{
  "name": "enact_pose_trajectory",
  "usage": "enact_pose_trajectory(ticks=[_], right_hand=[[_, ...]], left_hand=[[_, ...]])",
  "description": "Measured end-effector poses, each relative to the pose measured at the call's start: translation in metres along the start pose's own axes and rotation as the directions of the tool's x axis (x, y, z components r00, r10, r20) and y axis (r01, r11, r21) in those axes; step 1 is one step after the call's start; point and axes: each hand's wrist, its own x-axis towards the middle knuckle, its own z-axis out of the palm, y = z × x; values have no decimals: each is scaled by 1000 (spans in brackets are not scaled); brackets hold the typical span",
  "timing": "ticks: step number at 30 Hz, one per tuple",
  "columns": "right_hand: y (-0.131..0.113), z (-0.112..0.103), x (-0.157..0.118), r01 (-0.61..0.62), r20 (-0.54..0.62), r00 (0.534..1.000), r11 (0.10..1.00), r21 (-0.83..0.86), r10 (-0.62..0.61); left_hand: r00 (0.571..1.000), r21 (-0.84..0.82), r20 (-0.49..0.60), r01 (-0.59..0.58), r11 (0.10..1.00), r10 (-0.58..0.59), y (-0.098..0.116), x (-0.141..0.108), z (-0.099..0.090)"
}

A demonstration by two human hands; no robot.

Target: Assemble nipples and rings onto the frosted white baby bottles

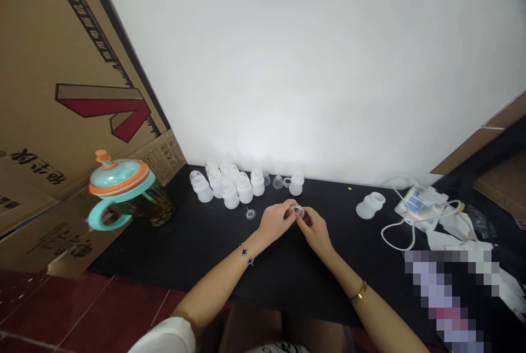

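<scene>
Above the black table, my left hand [278, 219] and my right hand [317, 231] meet, fingers closed around a small whitish translucent ring [297, 211]. A clear, flat round piece with a thin stem [250, 214] lies left of my hands. Behind it stand several white bottles with clear caps [229, 194], grouped near the wall. To their right are a clear dome cap [278, 182], a loose ring [286, 182] and a white bottle [296, 183]. Another open-necked white bottle [370, 205] is tilted on its side to the right.
A teal-and-orange lidded jug [123, 177] stands at the left, before a large cardboard box [36, 68]. White cables [400, 246], a white-and-blue device [419, 208] and crumpled white material [447, 240] lie at the right. A white wall rises behind the black table [193, 254].
</scene>
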Motion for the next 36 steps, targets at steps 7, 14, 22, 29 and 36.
enact_pose_trajectory(ticks=[7,14,22,29,36], right_hand=[[3,-2,3,-6,-28,1000,998,68,8],[8,-2,4,-22,-50,998,994,106,27],[5,-3,4,-55,-39,997,983,176,63],[9,-4,6,-15,-16,1000,996,85,16],[7,-5,5,-10,-14,1000,999,37,10]], left_hand=[[996,173,-23,-80,982,85,-6,-2,3],[995,43,-69,-63,997,66,1,-3,0],[999,-296,21,53,954,-49,1,1,-1],[999,-256,19,54,965,-51,1,0,0],[1000,-229,-9,14,973,-17,-1,0,1]])
